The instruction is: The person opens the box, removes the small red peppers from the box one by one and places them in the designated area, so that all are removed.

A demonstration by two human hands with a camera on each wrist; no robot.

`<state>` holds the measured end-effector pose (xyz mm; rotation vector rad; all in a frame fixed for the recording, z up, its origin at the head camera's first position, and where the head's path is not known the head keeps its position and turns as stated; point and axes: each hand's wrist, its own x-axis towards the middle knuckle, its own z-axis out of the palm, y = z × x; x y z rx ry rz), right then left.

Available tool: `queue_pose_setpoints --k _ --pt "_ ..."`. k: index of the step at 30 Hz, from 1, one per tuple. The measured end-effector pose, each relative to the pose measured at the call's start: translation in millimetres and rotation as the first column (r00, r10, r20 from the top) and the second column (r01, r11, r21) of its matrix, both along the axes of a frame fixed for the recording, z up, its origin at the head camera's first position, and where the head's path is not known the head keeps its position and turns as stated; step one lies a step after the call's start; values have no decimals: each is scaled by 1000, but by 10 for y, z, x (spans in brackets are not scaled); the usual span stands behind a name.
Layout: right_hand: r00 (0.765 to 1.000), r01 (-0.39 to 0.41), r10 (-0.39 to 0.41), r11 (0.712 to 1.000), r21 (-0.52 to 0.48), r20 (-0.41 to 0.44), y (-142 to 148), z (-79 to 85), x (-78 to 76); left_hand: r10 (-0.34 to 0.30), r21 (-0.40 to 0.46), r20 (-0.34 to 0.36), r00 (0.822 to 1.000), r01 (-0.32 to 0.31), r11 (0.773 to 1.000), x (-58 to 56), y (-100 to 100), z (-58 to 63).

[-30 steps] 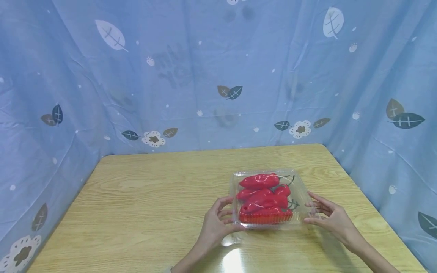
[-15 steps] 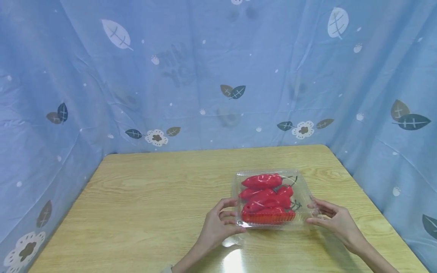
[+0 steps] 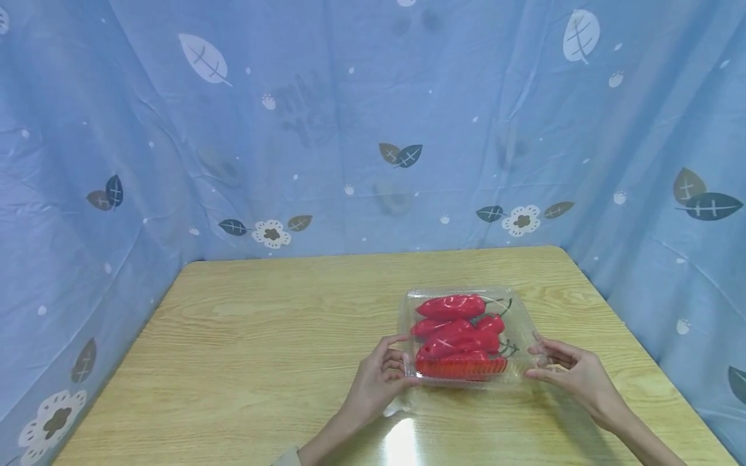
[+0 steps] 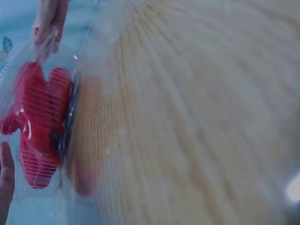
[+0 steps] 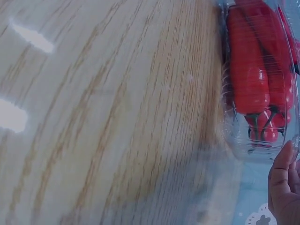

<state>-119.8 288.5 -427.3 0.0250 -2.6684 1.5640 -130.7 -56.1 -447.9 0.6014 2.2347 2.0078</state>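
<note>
A clear plastic clamshell box (image 3: 521,323) is on the right half of the table, its ribbed front side facing me. Inside lie several red peppers (image 3: 451,305) with thin green stems pointing right. My left hand (image 3: 379,382) grips the box's left side, thumb at the front corner and fingers along the edge. At the front right corner, my right hand (image 3: 574,375) pinches the clear plastic between thumb and fingers. The right wrist view shows the peppers (image 5: 248,70) through the box wall, with the right hand (image 5: 285,185) at its corner.
The wood-grain table (image 3: 262,336) extends to the left of the box, with a bright light reflection near its front. A blue curtain (image 3: 326,129) with printed leaves and flowers surrounds the back and both sides.
The head view has shifted slightly, so box, hands and curtain all appear a little farther right. Both hands keep their hold on the box, which stays in about the same place.
</note>
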Motion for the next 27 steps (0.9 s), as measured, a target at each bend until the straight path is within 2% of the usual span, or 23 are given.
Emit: queue_pose_setpoints --k 4,7,11,16,21,27 --pt "1000 -2 3 1000 -26 6 21 -13 -5 -19 12 -15 1000 19 1000 11 13 3" --pt "1000 0 0 1000 -28 19 37 -21 -6 -16 49 51 999 14 999 18 29 5" --pt "999 7 -6 1000 -14 39 34 -21 -14 38 67 136 990 -48 997 20 44 8" --pt "998 13 -13 1000 -9 56 17 -14 -22 51 95 184 982 -69 993 20 44 11" --pt "999 12 -12 1000 -7 45 13 -14 -38 45 102 169 985 -63 993 11 36 0" --pt "999 16 -15 1000 -15 40 22 -26 -38 59 19 128 990 -62 998 14 40 22"
